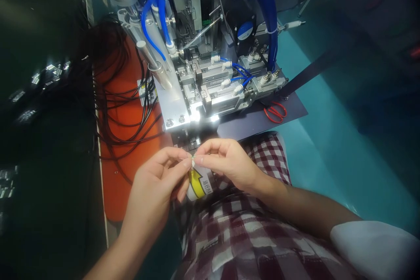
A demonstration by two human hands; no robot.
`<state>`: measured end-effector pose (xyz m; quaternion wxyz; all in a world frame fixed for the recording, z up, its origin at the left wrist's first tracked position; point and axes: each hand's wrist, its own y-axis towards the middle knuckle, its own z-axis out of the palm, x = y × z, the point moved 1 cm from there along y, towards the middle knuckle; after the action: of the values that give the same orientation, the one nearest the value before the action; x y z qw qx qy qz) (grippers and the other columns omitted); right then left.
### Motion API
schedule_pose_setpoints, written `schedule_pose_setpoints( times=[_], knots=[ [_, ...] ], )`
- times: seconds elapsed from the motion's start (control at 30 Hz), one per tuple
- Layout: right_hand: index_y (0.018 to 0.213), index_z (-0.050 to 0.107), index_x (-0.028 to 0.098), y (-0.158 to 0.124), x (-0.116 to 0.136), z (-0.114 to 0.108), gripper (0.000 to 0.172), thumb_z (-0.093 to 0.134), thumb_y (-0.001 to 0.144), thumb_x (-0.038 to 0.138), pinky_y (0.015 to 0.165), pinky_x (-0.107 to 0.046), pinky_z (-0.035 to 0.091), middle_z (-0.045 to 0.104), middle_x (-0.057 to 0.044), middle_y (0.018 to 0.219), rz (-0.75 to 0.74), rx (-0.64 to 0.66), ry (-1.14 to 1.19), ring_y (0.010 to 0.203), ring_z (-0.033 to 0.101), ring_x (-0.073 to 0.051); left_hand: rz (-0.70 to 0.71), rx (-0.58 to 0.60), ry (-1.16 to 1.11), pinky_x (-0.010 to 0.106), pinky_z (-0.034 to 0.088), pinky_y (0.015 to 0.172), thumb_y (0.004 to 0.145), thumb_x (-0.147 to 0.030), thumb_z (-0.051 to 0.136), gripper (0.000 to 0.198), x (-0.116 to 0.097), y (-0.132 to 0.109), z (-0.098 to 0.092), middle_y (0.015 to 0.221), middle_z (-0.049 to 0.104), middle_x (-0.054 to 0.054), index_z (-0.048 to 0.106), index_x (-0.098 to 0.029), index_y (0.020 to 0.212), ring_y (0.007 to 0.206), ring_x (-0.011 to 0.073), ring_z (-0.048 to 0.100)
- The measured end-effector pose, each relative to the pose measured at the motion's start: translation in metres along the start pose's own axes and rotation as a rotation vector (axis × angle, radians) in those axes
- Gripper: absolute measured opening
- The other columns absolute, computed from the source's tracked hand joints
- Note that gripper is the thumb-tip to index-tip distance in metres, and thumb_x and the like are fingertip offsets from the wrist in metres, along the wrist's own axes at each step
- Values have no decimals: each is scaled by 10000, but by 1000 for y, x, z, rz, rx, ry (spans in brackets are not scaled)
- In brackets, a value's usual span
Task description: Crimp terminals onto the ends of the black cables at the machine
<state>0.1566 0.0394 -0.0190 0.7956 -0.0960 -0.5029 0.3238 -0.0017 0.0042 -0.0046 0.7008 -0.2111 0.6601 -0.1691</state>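
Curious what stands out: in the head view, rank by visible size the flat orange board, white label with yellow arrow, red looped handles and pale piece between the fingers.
1. Flat orange board
2. White label with yellow arrow, partly hidden
3. Red looped handles
4. Pale piece

Red-handled scissors (278, 117) lie on a dark plate (239, 127), right. Blue tubing (270, 13) arches at far side. Orange panel (118, 194): left.

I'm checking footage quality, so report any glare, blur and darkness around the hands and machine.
Head view: white glare on the near edge of the metal machine; far left dark and smeared, right edge blurred; left hand and right hand lit clearly, but the tiny piece at their fingertips too small to identify.
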Motion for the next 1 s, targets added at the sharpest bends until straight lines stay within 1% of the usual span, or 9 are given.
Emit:
schedule_pose_setpoints(
  times=[0.13,0.23,0.3,0.4,0.53,0.67,0.73,0.83,1.0],
  knots=[
    [690,687,137,2,0,0,249,878,624,283,453,-224,200,517,89,498,1,-1,32,449,325,-38,-19,6,17,203,319,466,805,-376,756,212,0,0,1,381,453,-80,661,-201,876,372,74,388],
    [679,682,138,3,-1,0,225,852,637,280,451,-228,195,511,91,497,-14,-13,39,445,319,-36,-25,12,25,197,311,469,812,-378,748,218,0,-1,2,379,462,-78,656,-196,889,374,70,382],
    [664,672,141,2,0,0,212,835,645,274,447,-228,196,513,89,501,-20,-25,33,443,323,-35,-28,22,12,193,315,478,819,-369,740,203,0,-1,3,377,461,-79,644,-200,879,377,68,385],
    [651,660,140,1,1,0,197,807,662,272,433,-224,190,537,77,519,11,-12,3,436,337,-36,-44,41,-17,189,318,486,826,-356,725,182,-1,-1,4,377,464,-72,635,-200,854,384,67,391],
    [643,646,143,1,4,-1,164,768,675,248,422,-224,192,558,70,522,31,27,-23,416,336,-36,-70,54,-65,193,281,463,772,-350,755,205,-5,1,4,446,515,-56,635,-184,788,369,46,364],
    [647,630,147,1,8,-1,188,788,670,247,420,-217,202,537,83,499,24,35,-35,409,322,-35,-95,74,-53,200,286,460,751,-396,774,247,-8,2,3,394,444,-72,644,-190,793,370,59,348],
    [666,631,149,0,10,-2,208,808,671,258,420,-215,223,513,95,486,-7,39,-61,412,327,-38,-107,61,-25,202,288,460,736,-420,789,277,-8,2,3,394,425,-78,665,-189,826,383,63,344],
    [688,626,150,-1,12,-2,220,801,698,282,425,-216,254,504,97,495,-53,59,-104,419,344,-42,-104,29,20,204,279,459,704,-431,806,298,-8,1,2,427,442,-66,678,-173,781,400,58,345],
    [727,617,156,-1,12,-5,202,750,739,307,432,-214,270,532,75,560,-53,84,-178,442,360,-49,-94,10,64,205,273,470,724,-423,782,267,-6,1,2,435,412,-69,674,-178,736,415,51,320]
  ],
)
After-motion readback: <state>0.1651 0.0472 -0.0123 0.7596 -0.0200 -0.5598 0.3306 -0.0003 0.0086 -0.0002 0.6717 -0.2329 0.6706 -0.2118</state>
